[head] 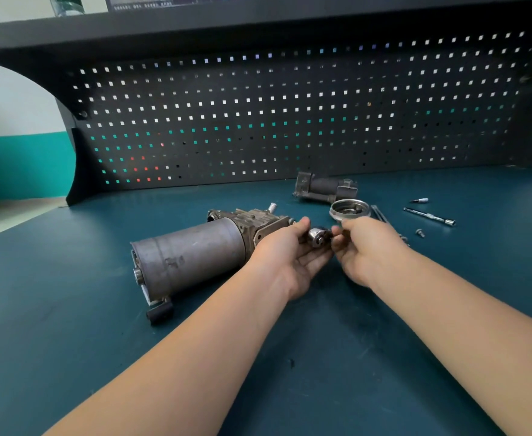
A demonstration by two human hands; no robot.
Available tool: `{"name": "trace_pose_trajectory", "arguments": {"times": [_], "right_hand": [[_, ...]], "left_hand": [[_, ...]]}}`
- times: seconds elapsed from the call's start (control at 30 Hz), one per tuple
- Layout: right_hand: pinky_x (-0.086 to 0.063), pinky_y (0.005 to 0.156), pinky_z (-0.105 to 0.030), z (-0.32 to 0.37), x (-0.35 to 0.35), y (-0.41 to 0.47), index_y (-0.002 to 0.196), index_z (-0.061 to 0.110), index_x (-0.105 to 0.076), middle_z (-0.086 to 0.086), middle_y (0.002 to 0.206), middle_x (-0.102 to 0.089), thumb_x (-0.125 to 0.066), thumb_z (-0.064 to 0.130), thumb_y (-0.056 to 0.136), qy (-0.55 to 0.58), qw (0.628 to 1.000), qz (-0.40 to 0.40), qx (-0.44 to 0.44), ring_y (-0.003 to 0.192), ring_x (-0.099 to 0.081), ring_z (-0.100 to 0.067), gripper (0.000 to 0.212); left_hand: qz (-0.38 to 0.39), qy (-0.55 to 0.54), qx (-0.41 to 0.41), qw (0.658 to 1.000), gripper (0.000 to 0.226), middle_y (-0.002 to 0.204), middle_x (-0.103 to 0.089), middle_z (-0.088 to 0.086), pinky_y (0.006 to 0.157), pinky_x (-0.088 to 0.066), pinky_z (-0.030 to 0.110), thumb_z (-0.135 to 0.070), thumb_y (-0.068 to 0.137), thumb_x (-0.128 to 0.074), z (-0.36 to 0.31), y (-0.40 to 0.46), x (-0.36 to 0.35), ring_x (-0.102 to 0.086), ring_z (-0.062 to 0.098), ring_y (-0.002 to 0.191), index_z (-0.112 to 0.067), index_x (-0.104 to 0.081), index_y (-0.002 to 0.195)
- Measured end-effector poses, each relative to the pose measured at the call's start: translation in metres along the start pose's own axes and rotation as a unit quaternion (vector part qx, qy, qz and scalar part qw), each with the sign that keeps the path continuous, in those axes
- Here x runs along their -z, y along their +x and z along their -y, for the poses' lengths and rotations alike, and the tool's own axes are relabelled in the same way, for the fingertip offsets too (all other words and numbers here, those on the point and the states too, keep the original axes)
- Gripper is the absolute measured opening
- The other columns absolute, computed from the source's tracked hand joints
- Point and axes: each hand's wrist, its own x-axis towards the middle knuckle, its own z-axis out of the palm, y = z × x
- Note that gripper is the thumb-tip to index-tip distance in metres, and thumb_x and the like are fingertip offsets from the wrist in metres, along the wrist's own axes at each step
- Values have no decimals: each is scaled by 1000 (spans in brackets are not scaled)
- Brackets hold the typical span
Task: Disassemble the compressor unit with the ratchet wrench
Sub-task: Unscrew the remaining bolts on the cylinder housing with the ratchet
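A small metal part (318, 236) is held between left hand (293, 250) and right hand (363, 243), both grips closed on it, just beside the compressor unit (195, 253). Separating it seems the step; setting it down is judged next.

Two bare forearms reach forward; left hand (293, 253) palm up, right hand (365, 247) beside it, fingers curled, fingertips meeting.

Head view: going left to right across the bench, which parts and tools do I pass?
Grey cylindrical compressor unit → left hand → small shiny metal part held between both hands → right hand → loose silver bolt → slim chrome extension bar.
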Motion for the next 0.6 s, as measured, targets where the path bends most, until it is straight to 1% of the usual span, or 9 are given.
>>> {"name": "trace_pose_trajectory", "arguments": {"times": [0.07,0.17,0.27,0.33,0.37,0.4,0.47,0.53,0.6], "right_hand": [[-34,31,-11,-1,-1,0,93,7,-51,-7,69,-54,-48,4,97,-4,1000,8,22,38,-52,-5,6],[-38,36,-15,5,-4,-2,100,13,-46,-5,69,-58,-53,10,96,-111,970,54,210,36,-52,-1,9],[-48,53,-24,10,-4,-9,109,30,-42,6,75,-64,-56,15,92,-270,865,132,401,54,-59,-4,26],[-51,67,-29,9,-3,-13,117,35,-42,7,82,-66,-57,16,91,-331,804,168,464,69,-63,-8,35],[-51,69,-28,9,-3,-15,120,36,-41,7,85,-66,-57,17,91,-347,787,181,476,73,-63,-9,38],[-50,69,-27,8,-3,-15,121,36,-41,5,85,-66,-57,17,92,-350,785,187,475,71,-62,-8,39],[-47,60,-23,9,-4,-13,115,32,-41,4,78,-64,-55,16,93,-321,822,169,438,58,-58,-3,30],[-44,49,-20,10,-5,-8,108,24,-42,0,76,-61,-52,15,96,-262,891,117,351,47,-55,0,18],[-41,38,-16,8,-4,0,108,12,-45,-5,73,-58,-48,13,98,-172,962,63,205,38,-53,-1,10]], "left_hand": [[-1,-1,3,1000,18,79,-63,16,71,-53,32,-18,94,-54,-1,0,0,-62,23,70,-1,-56,90],[-1,0,-6,1000,16,83,-63,15,76,-51,35,-19,95,-52,-2,1,-1,-62,23,72,-4,-57,97],[8,3,-6,1000,16,82,-64,13,75,-52,34,-19,95,-53,-2,2,2,-62,22,73,-4,-58,90],[14,-2,4,1000,17,72,-68,12,65,-57,31,-19,93,-56,-2,2,3,-64,21,68,-4,-60,87],[17,-5,10,1000,18,67,-68,11,59,-57,30,-19,93,-57,-2,2,4,-65,21,65,-4,-61,85],[18,-9,14,1000,18,65,-69,12,56,-58,30,-19,93,-57,-3,1,4,-66,21,64,-4,-61,84],[18,-14,13,1000,15,72,-68,14,62,-58,31,-16,93,-56,-3,1,3,-65,23,67,-3,-60,89],[19,-9,8,1000,14,81,-65,15,74,-54,34,-15,94,-54,-4,1,3,-63,23,72,-2,-59,94],[16,1,6,1000,14,81,-63,15,77,-51,34,-15,94,-54,-4,0,3,-62,23,72,-2,-58,94]]}}
